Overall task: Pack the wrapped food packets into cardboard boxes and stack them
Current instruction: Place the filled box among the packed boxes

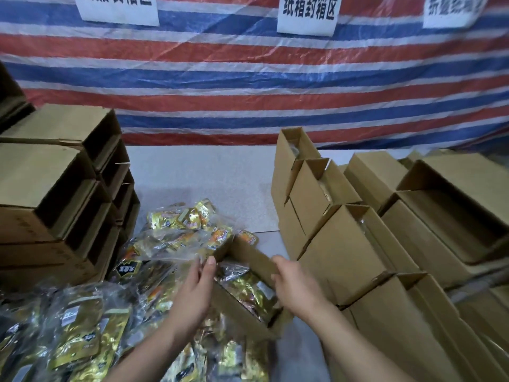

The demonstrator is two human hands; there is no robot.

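Cardboard box (248, 282), open at the centre with gold packets (250, 292) inside; right hand (296, 286) grips its 3 o'clock wall to steady it, left hand (197, 288), fingers straight, touches its 9 o'clock edge; filled boxes (355, 244) stacked at 3 o'clock

Gold, brown and stripes

Gold-and-black foil packets (82, 334) in clear wrap at 7 o'clock; plain brown cardboard boxes (355, 252) at 3 and 9 o'clock; pale speckled grey table (203, 177) at centre; red, blue and white striped tarp (248, 78) at 12, bearing white signs (307, 13) with black characters.
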